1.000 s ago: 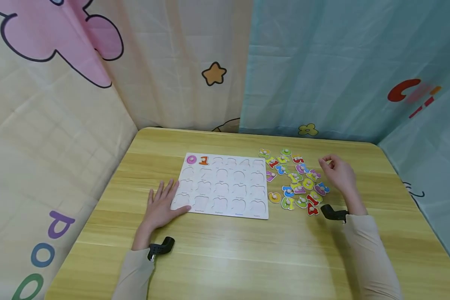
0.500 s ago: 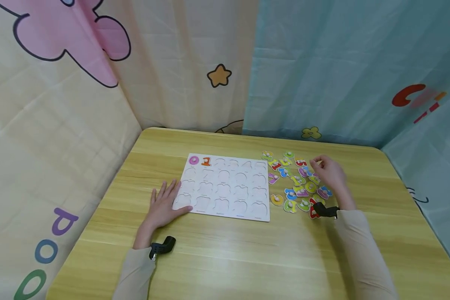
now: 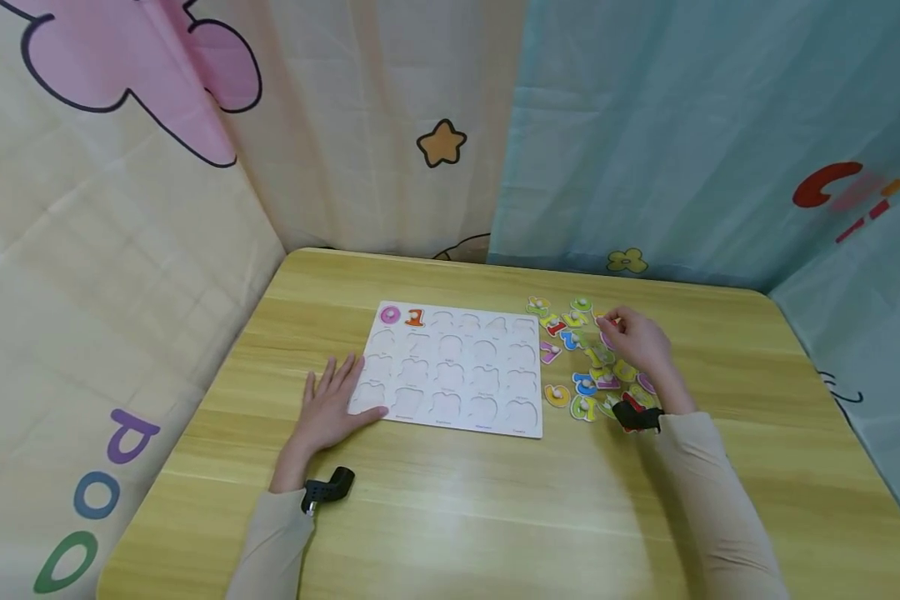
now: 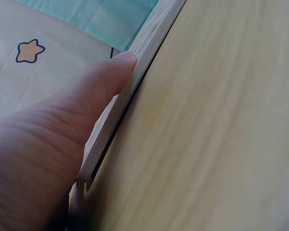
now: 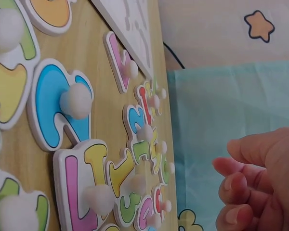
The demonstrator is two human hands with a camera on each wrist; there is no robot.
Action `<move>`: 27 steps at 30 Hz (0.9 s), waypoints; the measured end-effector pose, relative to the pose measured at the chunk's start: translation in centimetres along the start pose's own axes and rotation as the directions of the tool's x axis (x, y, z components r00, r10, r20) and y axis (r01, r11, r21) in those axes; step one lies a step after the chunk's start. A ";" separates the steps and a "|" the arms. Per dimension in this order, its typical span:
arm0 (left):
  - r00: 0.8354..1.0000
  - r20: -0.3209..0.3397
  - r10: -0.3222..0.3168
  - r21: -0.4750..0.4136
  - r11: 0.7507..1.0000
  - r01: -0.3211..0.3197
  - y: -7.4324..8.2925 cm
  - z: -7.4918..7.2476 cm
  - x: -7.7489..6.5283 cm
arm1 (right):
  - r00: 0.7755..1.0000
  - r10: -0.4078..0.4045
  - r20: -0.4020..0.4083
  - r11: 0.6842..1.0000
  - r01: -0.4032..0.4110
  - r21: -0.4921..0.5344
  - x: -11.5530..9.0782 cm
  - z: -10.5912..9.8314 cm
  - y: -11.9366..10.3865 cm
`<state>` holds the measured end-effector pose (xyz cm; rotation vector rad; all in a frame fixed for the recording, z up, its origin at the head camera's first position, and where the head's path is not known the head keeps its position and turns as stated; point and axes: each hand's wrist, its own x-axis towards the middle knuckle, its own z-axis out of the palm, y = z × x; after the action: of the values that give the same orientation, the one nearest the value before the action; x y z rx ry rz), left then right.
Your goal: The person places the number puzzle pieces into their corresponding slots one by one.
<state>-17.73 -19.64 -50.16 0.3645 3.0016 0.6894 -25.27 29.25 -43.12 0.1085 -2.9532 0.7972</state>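
My left hand (image 3: 330, 412) lies with spread fingers at the left edge of a white number puzzle board (image 3: 465, 422). Its thumb (image 4: 101, 77) rests along the board's near edge. A pink 0 piece (image 3: 390, 315) and an orange 1 piece (image 3: 416, 317) sit in the board's top row. Above the loose knobbed number pieces hovers my right hand (image 3: 641, 342), fingers loosely curled, nothing held. In the right wrist view, thumb and index finger stand slightly apart, clear of the pieces. A blue piece (image 5: 50, 98) and a purple 7 piece (image 5: 116, 62) lie there. My right hand and wrist camera hide some pieces.
The loose pieces, some overlapping, spread right of the board; an orange piece (image 3: 557, 396) lies close to its edge. All rest on a wooden table (image 3: 480, 517). Behind the far table edge hangs a printed curtain (image 3: 375, 167).
My right hand has moved left over the number pieces, from their right side. My left hand stays on the board. The head view has shifted slightly.
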 end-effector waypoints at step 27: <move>1.000 0.008 -0.002 0.023 1.000 0.001 0.2 -0.2 -0.1 | 0.867 -0.235 0.440 0.965 0.262 0.000 -2.4 1.7 -0.8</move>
<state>-17.65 -19.57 -49.95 0.3651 3.0039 0.6518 -22.92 27.82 -44.44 0.7450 -3.2653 0.7248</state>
